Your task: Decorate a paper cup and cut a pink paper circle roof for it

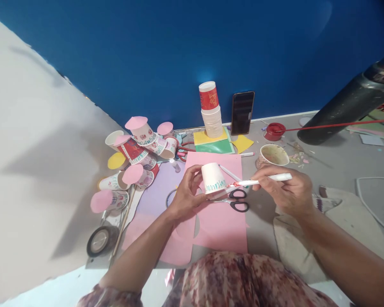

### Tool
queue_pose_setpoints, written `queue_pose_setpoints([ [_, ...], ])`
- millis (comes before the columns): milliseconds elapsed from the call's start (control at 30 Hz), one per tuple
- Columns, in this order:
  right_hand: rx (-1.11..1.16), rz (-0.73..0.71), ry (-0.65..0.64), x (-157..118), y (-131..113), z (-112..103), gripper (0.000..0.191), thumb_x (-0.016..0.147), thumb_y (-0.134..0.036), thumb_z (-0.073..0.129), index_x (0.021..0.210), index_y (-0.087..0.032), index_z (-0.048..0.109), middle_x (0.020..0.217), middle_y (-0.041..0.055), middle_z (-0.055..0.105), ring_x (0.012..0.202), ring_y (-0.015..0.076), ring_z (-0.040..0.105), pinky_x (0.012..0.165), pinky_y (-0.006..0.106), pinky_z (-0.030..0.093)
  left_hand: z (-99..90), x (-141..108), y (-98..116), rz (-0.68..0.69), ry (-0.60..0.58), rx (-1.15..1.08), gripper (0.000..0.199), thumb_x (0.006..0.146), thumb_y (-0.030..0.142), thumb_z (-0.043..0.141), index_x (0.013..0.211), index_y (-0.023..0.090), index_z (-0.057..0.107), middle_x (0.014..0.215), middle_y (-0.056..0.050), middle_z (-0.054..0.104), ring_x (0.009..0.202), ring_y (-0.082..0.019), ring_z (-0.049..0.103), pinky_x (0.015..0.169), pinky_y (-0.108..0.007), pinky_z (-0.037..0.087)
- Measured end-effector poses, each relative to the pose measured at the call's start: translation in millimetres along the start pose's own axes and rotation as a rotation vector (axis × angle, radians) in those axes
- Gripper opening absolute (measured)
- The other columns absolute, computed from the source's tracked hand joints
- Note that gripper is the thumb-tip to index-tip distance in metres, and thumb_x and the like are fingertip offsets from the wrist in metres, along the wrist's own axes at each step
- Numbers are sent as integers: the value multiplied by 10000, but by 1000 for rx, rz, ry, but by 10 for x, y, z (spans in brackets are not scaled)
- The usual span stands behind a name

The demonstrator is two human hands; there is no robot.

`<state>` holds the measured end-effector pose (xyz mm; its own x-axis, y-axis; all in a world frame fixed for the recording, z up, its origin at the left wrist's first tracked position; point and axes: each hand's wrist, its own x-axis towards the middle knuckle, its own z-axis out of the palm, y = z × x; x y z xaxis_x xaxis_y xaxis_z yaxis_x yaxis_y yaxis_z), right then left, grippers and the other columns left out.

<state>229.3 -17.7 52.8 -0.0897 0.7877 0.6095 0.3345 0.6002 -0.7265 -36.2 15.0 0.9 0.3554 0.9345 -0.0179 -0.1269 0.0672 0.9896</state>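
A blue wall (166, 55) stands behind a grey table (263, 243), with a pale wall (35, 128) along the left side. The left hand (188, 194) grips a white paper cup (213, 175) between thumb and fingers, over the sheets of pink paper (224, 232). The cup is inverted and slightly tilted, with its wide rim downward; a band of green zigzag marks runs near that rim. The right hand (283, 189) is closed around a white marker (277, 178). The marker's red end points at the cup's rim; whether it touches the rim cannot be determined.

Scissors with black handles (240, 207) lie on the pink paper, just beside the held cup. A stack of paper cups (213, 121), topped by a red-banded one, stands on yellow and green paper (211, 146). A smartphone (242, 113) stands upright to the right of the stack, near the blue wall. Farther right are a red container (275, 131), an open paper cup with a stained interior (274, 155) and a leaning black cylinder (342, 108). A beige cloth (294, 243) lies under the right forearm. On the left side of the table, decorated paper cups (143, 134), several with pink paper discs, are grouped above a roll of dark tape (98, 241).
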Motion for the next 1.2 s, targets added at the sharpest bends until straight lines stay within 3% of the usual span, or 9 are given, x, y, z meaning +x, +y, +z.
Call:
queue_pose_setpoints([
  [133, 9, -12, 33, 12, -24, -5, 166, 975, -140, 648, 903, -243, 755, 671, -22, 750, 571, 149, 681, 566, 273, 515, 2, 1, -3, 2, 11, -2, 735, 699, 231, 974, 1296, 304, 553, 1437, -78, 562, 1402, -299, 558, 1036, -385, 555],
  [367, 18, -1, -21, -12, 14, 8, 154, 966, -138, 664, 895, -238, 757, 694, -13, 745, 599, 144, 673, 601, 275, 513, -6, 7, -16, -3, -1, 2, 746, 714, 223, 965, 1322, 303, 540, 1456, -85, 560, 1382, -302, 575, 1039, -404, 559],
  [600, 9, -12, 31, -2, -23, -4, 209, 961, -79, 627, 899, -241, 744, 709, -29, 748, 604, 124, 678, 591, 241, 520, 12, 12, -11, 3, 10, -26, 757, 681, 223, 985, 1298, 300, 553, 1454, -92, 568, 1410, -317, 566, 1040, -402, 571],
  [767, 10, 5, -8, -8, -19, 3, 185, 966, -111, 645, 886, -246, 743, 693, -32, 741, 587, 132, 677, 592, 252, 532, 18, 12, -11, -18, 33, -38, 771, 674, 232, 989, 1301, 302, 546, 1457, -97, 568, 1407, -325, 569, 1026, -408, 577],
  [933, 17, -6, 50, -1, -19, -11, 179, 986, -145, 642, 893, -239, 763, 691, -20, 758, 584, 138, 690, 571, 254, 531, 39, 12, 39, -36, 45, -82, 779, 651, 230, 999, 1277, 301, 540, 1417, -84, 585, 1398, -322, 570, 1061, -443, 559],
  [1200, 60, 2, 56, -11, -21, 18, 153, 1006, -218, 653, 916, -238, 775, 687, 3, 752, 579, 162, 685, 558, 289, 536, 86, 27, 150, -49, 60, -108, 769, 624, 267, 1012, 1230, 284, 539, 1362, -80, 617, 1321, -293, 617, 1037, -407, 552],
])
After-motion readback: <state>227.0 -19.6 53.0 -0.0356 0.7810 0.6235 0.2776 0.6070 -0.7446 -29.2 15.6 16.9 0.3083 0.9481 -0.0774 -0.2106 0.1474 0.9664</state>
